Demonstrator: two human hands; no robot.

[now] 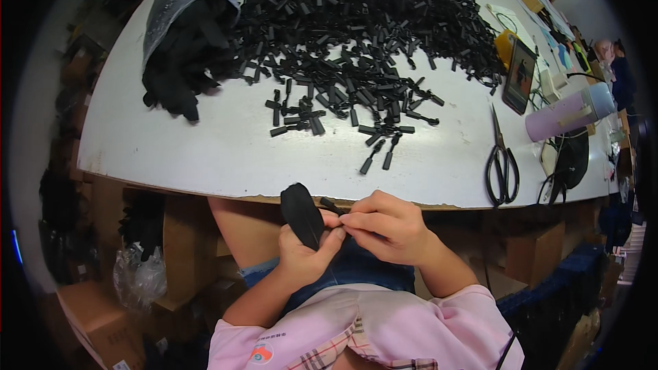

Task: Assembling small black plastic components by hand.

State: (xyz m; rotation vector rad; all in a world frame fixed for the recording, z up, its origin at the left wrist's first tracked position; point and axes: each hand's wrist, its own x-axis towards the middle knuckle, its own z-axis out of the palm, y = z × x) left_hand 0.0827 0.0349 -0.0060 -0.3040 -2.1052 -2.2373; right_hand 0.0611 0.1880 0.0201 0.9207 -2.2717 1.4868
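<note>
Just off the table's near edge, my left hand (307, 255) is closed round a flat black fabric piece (300, 211) with a rounded top, which stands up from the grip. My right hand (393, 228) meets it fingertip to fingertip in a pinch; whatever lies between those fingers is too small to make out. A small black zipper pull (330, 203) sticks out by the joined fingers. Beyond my hands, a big heap of similar black zipper pulls (363, 7) covers the far table, with a few loose ones nearer to me.
On the white table (171, 154), a clear plastic bag (168, 10) spills black fabric pieces (195, 55) at left. Black-handled scissors (502, 164), a propped phone (520, 75) and a lilac bottle (565, 115) stand or lie at right. Cardboard boxes (96, 322) sit below.
</note>
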